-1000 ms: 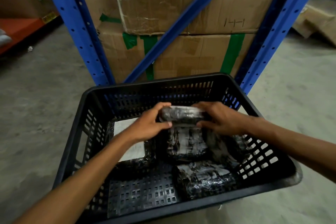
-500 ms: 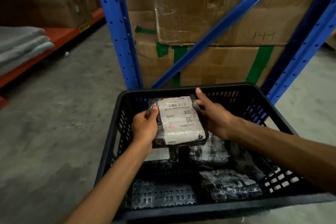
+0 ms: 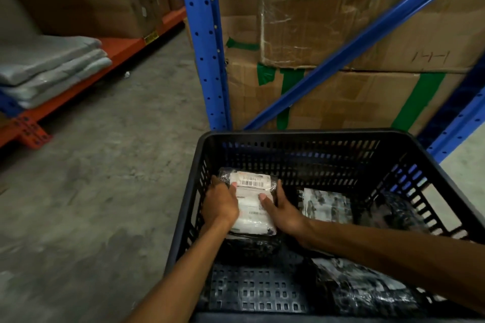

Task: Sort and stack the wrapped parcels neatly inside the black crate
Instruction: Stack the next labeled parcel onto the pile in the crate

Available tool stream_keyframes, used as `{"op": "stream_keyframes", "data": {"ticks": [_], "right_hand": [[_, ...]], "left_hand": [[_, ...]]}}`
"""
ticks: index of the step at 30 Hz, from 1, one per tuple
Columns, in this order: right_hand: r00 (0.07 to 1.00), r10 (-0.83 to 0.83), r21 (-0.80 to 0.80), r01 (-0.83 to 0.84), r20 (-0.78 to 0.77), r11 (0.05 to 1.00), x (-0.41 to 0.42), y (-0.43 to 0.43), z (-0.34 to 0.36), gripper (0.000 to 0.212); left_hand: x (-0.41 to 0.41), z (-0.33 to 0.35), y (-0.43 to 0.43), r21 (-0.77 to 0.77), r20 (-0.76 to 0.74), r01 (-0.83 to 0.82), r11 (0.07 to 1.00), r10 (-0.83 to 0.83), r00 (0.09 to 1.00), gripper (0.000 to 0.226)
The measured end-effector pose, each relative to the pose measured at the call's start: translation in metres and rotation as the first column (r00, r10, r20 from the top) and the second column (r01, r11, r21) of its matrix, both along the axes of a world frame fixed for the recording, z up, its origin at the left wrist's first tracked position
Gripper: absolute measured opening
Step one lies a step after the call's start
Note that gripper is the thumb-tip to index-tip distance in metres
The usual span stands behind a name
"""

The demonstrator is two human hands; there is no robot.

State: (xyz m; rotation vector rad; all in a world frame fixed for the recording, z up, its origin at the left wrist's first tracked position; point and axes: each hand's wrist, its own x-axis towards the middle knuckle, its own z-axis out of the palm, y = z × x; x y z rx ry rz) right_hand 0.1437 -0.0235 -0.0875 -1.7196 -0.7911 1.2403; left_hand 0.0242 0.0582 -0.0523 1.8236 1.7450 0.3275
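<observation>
In the near right corner of the black slotted plastic crate (image 3: 202,186) lies a black film-wrapped parcel (image 3: 367,294). Farther in, at the left wall, the left hand (image 3: 220,204) and right hand (image 3: 282,211) press a white-labelled wrapped parcel (image 3: 252,202) between them, fingers (image 3: 263,196) grasping its sides, atop another dark parcel (image 3: 252,246).

A warehouse: blue pallet racking (image 3: 203,42) holds taped cardboard cartons (image 3: 341,97) above a bare concrete floor (image 3: 105,165), orange beams (image 3: 78,86) alongside.
</observation>
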Motion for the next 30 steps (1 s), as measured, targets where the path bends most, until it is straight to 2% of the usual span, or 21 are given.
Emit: {"op": "stream_keyframes", "data": {"ticks": [2,4,7,9,12,13,15,17,19,21,22,24,26,27,29,30], "right_hand": [[0.999,0.042,-0.043,-0.041,0.034,0.998,0.005,0.005,0.001,0.088],[0.99,0.116,-0.086,-0.109,0.081,0.99,0.014,0.012,0.007,0.087],[0.913,0.336,-0.184,-0.299,0.23,0.937,0.031,0.015,0.02,0.075],[0.816,0.421,-0.263,-0.338,0.397,0.904,0.049,0.011,0.027,0.071],[0.641,0.469,-0.328,-0.335,0.608,0.883,0.08,0.0,0.044,0.074],[0.575,0.469,-0.328,-0.337,0.67,0.882,0.091,-0.005,0.049,0.071],[0.421,0.478,-0.354,-0.342,0.771,0.871,0.113,-0.017,0.057,0.069],[0.303,0.502,-0.405,-0.329,0.81,0.853,0.131,-0.03,0.059,0.072],[0.22,0.53,-0.455,-0.316,0.819,0.833,0.141,-0.043,0.054,0.074],[0.145,0.587,-0.521,-0.328,0.796,0.788,0.143,-0.056,0.044,0.073],[0.118,0.625,-0.557,-0.35,0.771,0.753,0.143,-0.062,0.037,0.072],[0.079,0.72,-0.648,-0.379,0.689,0.661,0.14,-0.076,0.023,0.067],[0.092,0.755,-0.679,-0.378,0.649,0.629,0.138,-0.087,0.001,0.064],[0.055,0.772,-0.706,-0.369,0.633,0.605,0.136,-0.091,-0.01,0.067],[-0.041,0.809,-0.773,-0.324,0.587,0.545,0.131,-0.093,-0.029,0.075],[-0.048,0.814,-0.786,-0.3,0.578,0.54,0.13,-0.093,-0.036,0.077]], "left_hand": [[0.001,-0.002,0.0,0.005,0.018,-0.012,1.0,0.012,1.0,0.051],[0.001,-0.004,0.003,0.047,0.1,-0.042,0.998,0.037,0.994,0.045],[-0.001,-0.004,-0.001,0.143,0.177,-0.081,0.986,0.055,0.983,0.039],[0.0,-0.006,-0.005,0.222,0.094,-0.046,0.974,0.026,0.995,0.039],[0.001,-0.005,-0.003,0.314,-0.146,0.103,0.944,-0.059,0.987,0.034],[0.001,-0.003,-0.002,0.335,-0.247,0.17,0.927,-0.087,0.965,0.033],[0.007,0.002,-0.003,0.393,-0.444,0.347,0.851,-0.155,0.882,0.045],[0.023,0.011,-0.01,0.428,-0.476,0.454,0.782,-0.232,0.848,0.051],[0.045,0.015,-0.025,0.394,-0.363,0.533,0.749,-0.406,0.838,0.045],[0.068,0.009,-0.048,0.285,-0.237,0.671,0.685,-0.628,0.742,0.046],[0.08,0.002,-0.059,0.213,-0.227,0.742,0.635,-0.707,0.67,0.049],[0.098,-0.021,-0.073,0.037,-0.326,0.842,0.539,-0.79,0.52,0.062],[0.106,-0.045,-0.075,-0.17,-0.468,0.861,0.48,-0.808,0.357,0.082],[0.106,-0.055,-0.074,-0.241,-0.517,0.854,0.461,-0.806,0.289,0.089],[0.102,-0.071,-0.071,-0.29,-0.588,0.856,0.427,-0.786,0.192,0.094],[0.1,-0.077,-0.071,-0.28,-0.617,0.865,0.416,-0.768,0.169,0.094]]}}
